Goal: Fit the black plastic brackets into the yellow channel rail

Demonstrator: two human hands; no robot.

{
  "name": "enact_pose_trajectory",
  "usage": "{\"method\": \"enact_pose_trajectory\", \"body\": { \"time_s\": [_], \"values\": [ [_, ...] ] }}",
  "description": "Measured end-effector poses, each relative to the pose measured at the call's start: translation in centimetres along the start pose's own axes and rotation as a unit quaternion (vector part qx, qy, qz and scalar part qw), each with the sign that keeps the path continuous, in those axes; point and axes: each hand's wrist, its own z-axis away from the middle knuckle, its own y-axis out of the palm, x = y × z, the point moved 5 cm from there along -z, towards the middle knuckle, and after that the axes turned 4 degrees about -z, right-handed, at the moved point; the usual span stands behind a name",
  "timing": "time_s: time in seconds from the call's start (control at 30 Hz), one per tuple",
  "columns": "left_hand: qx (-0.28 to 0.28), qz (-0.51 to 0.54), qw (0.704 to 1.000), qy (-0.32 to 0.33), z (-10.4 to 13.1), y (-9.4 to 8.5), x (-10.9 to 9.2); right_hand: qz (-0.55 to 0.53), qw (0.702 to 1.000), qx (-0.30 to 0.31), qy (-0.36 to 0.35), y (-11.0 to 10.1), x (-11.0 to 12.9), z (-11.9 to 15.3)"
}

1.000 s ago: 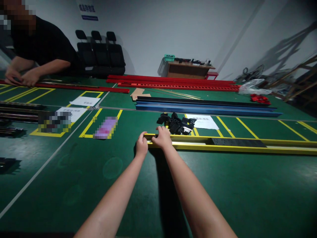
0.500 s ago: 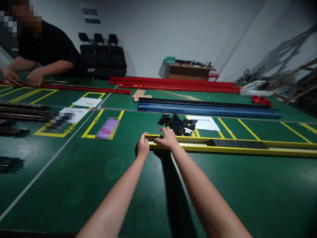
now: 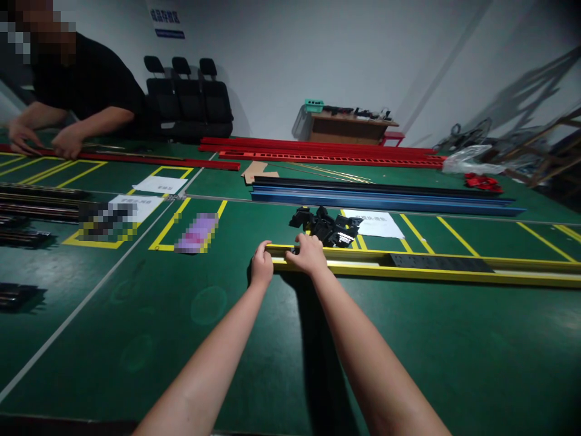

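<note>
A long yellow channel rail lies across the table before me, with a black perforated strip inside its channel. My left hand is wrapped round the rail's left end. Over the channel just to the right is my right hand, its fingers bent down into it. A small dark bit shows beneath those fingertips, too hidden to name. Just behind my right hand lies a heap of black plastic parts.
Blue rails and red rails lie farther back on the green table. A paper sheet is beside the black parts. At the far left a co-worker handles a red rail. Dark rails lie on the left.
My right hand has shifted very slightly, its fingers still down at the channel. My left hand stays on the rail's end, and the rail looks unmoved.
</note>
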Motion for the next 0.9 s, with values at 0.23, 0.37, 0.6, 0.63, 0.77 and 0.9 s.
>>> {"method": "enact_pose_trajectory", "body": {
  "time_s": [0.23, 0.37, 0.6, 0.63, 0.77, 0.9],
  "values": [
    [0.014, -0.008, 1.000, -0.007, 0.0, 0.1, 0.2, 0.009, 1.000, 0.005, -0.012, -0.5, -1.3, 0.4],
    [0.004, -0.022, 1.000, -0.014, -0.1, 0.2, 0.3, 0.038, 0.999, 0.004, -0.009, -0.5, -0.6, 0.7],
    [0.002, -0.019, 1.000, 0.000, -0.1, 0.2, 0.1, 0.051, 0.999, -0.004, -0.002, -0.6, -0.3, 0.7],
    [0.002, -0.018, 1.000, 0.000, -0.1, 0.2, 0.1, 0.047, 0.999, 0.000, -0.005, -0.6, -0.4, 0.7],
    [0.004, -0.012, 1.000, -0.002, -0.1, 0.2, 0.2, 0.017, 0.999, 0.038, -0.034, -0.8, -1.2, 0.6],
    [0.002, -0.012, 1.000, 0.001, -0.2, 0.3, 0.3, 0.020, 0.997, 0.045, -0.051, -1.1, -1.7, 0.8]
  ]
}}
